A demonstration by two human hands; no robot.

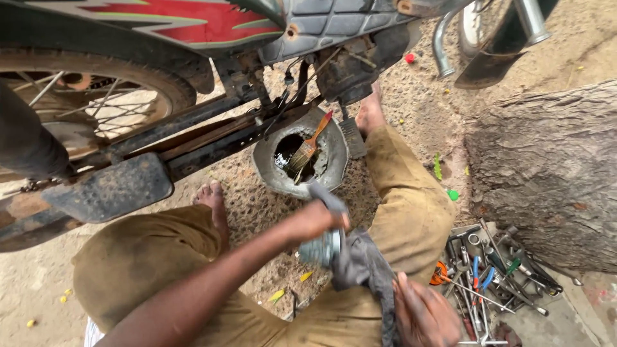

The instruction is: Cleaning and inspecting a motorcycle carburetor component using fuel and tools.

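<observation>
My left hand [318, 220] is clenched around a round metal part [321, 247], blurred, held over my lap between my knees. My right hand [424, 315] grasps a dark rag [360, 263] that drapes up against the part. On the ground ahead, a dented bowl [267, 168] of dark liquid holds 1 brush [308, 148] beneath the motorcycle [193, 26]; tools [488, 276] lie right of my knee.

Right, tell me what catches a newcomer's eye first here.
In the middle, the left hand grips a round metal part wrapped in a dark rag, with the right hand on the rag's lower end. Just above sits a dented metal bowl holding dark liquid and a paintbrush, under the motorcycle. Scattered tools lie at right.
</observation>
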